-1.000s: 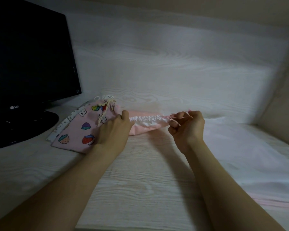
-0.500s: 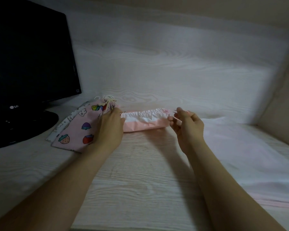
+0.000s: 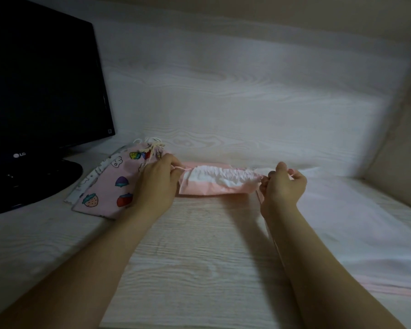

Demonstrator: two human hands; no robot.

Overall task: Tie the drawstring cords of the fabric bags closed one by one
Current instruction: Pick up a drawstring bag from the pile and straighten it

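Across the middle of the frame, a pink bag (image 3: 214, 189) lies sideways on the desk (image 3: 199, 257), its white gathered mouth (image 3: 223, 175) turned toward the back panel (image 3: 247, 91). At the bag's left end the left hand (image 3: 157, 184) has its fingers curled, and its grip pinches a thin pink cord (image 3: 179, 167) that comes out of the mouth's hem. At the bag's right end the right hand (image 3: 282, 186) is raised a little off the desk, fingers curled in a narrow grip at the corner of the hem; it seems to pinch the cord's other end, though the strand there is too thin to make out clearly. The mouth is puckered between the two hands.

Left of centre, partly behind the left hand, a printed bag (image 3: 109, 186) with strawberries and rabbits lies flat, and its cream cords (image 3: 155, 146) are knotted at its top. Beneath it, a white bag (image 3: 90, 180) shows only its edge. Upper left, a dark monitor (image 3: 40, 91) stands on its round base, just beside these two bags. On the right side of the frame, a pale cloth (image 3: 354, 222) with a pink edge is spread over the desk.
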